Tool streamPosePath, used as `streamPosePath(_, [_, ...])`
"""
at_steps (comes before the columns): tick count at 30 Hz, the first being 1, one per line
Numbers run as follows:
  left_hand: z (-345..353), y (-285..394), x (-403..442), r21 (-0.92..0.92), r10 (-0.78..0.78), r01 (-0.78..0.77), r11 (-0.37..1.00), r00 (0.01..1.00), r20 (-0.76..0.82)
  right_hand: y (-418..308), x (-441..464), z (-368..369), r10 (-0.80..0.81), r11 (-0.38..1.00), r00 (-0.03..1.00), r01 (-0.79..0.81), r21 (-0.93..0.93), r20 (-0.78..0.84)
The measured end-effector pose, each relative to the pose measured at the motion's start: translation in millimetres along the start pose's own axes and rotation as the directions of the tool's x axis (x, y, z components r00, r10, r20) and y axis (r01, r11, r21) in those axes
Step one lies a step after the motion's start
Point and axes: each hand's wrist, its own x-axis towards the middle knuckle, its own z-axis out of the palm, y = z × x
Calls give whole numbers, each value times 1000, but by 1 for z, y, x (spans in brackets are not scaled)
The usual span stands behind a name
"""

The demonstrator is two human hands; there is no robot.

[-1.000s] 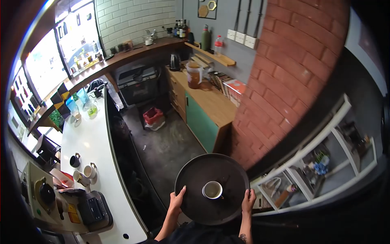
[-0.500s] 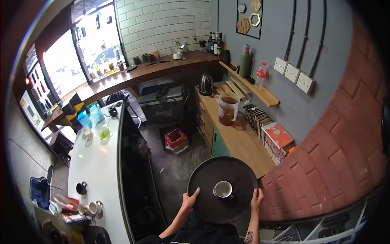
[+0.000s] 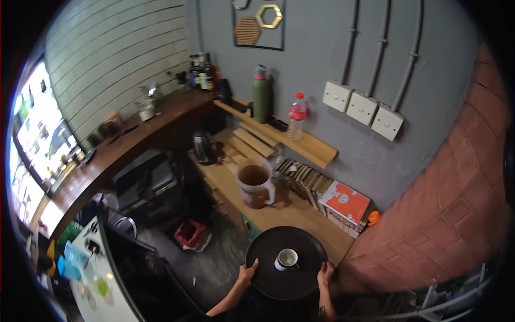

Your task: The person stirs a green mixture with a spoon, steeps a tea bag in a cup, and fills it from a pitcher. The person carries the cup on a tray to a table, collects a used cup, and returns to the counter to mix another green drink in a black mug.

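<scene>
A round dark serving tray (image 3: 306, 244) is held level in front of me with both hands. On it stands a single white cup (image 3: 287, 259), upright near the middle; its inside looks pale. My left hand (image 3: 247, 271) grips the tray's left rim with the thumb on top. At the right rim, my right hand (image 3: 325, 274) is closed on the edge in the same way. The fingers under the tray are hidden. Just beyond the tray's far edge runs a wooden cabinet top (image 3: 279, 214), with a large pitcher of brown liquid (image 3: 254, 185) on it.
Books (image 3: 306, 185) line the wall side of the cabinet, near a black kettle (image 3: 204, 147). A plastic bottle (image 3: 296, 115) and green flask (image 3: 260, 95) stand on a narrow shelf (image 3: 308, 147). A red-lined bin (image 3: 191, 234) sits on the floor; a brick wall (image 3: 418, 214) rises at right.
My view has turned to the right, so the white counter slides toward the lower left. Both hands still hold the tray, now nearer the cabinet, with the cup on it.
</scene>
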Motion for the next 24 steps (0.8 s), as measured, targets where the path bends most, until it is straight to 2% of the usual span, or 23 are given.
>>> streamPosePath(2, [7,17,39,16,-66,65,998,992,111,-12,1,8,-54,998,993,49,-41,-108])
streamPosePath(3, [13,28,49,55,-88,82,995,989,114,-43,1,-3,47,998,997,-49,-30,-67])
streamPosePath(4, [17,40,54,100,-112,102,990,988,109,-42,-2,1,87,995,992,-92,-49,-89])
streamPosePath(6, [29,60,56,175,-148,130,976,985,93,-41,-5,13,288,958,950,-286,30,-125])
streamPosePath(7, [36,66,58,208,-158,143,968,986,57,-43,-6,13,308,951,942,-308,22,-134])
streamPosePath(9, [49,77,63,228,-205,191,955,978,40,-49,3,16,239,953,939,-276,-124,-249])
streamPosePath(10, [55,80,66,230,-238,228,946,971,17,-51,11,15,247,950,937,-284,-129,-246])
streamPosePath(12, [69,78,74,180,-266,269,946,963,-40,-57,32,9,284,943,950,-301,-139,-128])
streamPosePath(14, [75,59,89,122,-299,310,943,949,-104,-74,55,-5,264,940,960,-277,-197,-89])
streamPosePath(16, [71,42,114,-61,-259,273,960,950,177,-75,74,-3,251,936,967,-254,-244,-44])
streamPosePath(18, [82,47,124,-46,-291,298,954,950,109,-67,88,-2,269,934,963,-255,-248,23])
streamPosePath(19, [85,43,127,-39,-322,324,945,945,57,-79,97,-12,324,888,933,-242,-392,157])
streamPosePath(20, [87,38,128,-45,-328,331,943,943,51,-77,96,-12,323,887,932,-237,-398,166])
streamPosePath(22, [97,24,150,-128,-256,248,960,965,-51,-61,98,-3,170,879,980,-104,-465,101])
streamPosePath(23, [96,21,157,-36,-287,285,958,956,-62,-49,97,3,61,820,995,-3,-572,82])
streamPosePath(24, [95,21,157,-37,-292,290,956,954,-61,-57,97,-2,62,817,994,-2,-576,84])
